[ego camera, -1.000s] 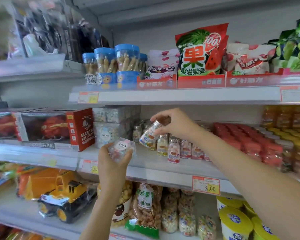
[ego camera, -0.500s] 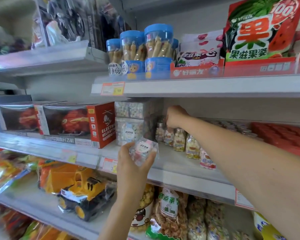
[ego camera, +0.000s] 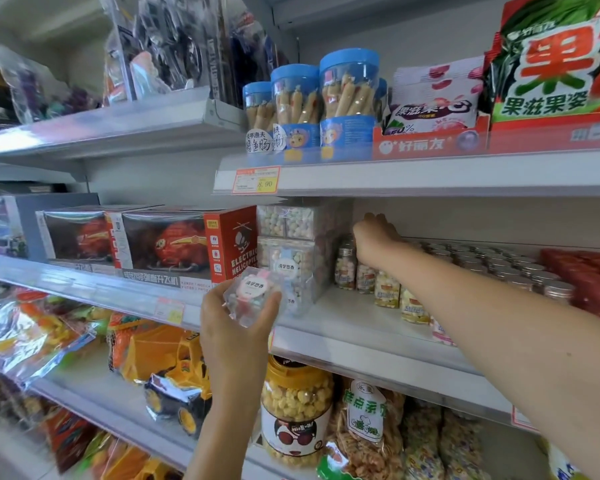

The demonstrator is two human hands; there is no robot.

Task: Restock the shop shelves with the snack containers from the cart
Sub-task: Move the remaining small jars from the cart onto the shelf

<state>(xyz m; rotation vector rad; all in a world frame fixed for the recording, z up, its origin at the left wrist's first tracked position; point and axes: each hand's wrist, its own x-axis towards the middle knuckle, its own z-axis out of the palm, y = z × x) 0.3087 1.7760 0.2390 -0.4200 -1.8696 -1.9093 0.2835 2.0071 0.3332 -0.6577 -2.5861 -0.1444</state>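
The left hand (ego camera: 236,327) clasps a clear candy box (ego camera: 252,296) beside stacked boxes (ego camera: 291,251); the right hand (ego camera: 374,240) reaches among small jars (ego camera: 378,282), grip unclear.

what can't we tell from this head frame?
- Right hand: only its back shows, reaching deep into the shelf; whether it grips a small jar is hidden.
- Clear candy box in the left hand: label text too small.
- Price tag below: motion-blurred.
- Cart: out of frame.
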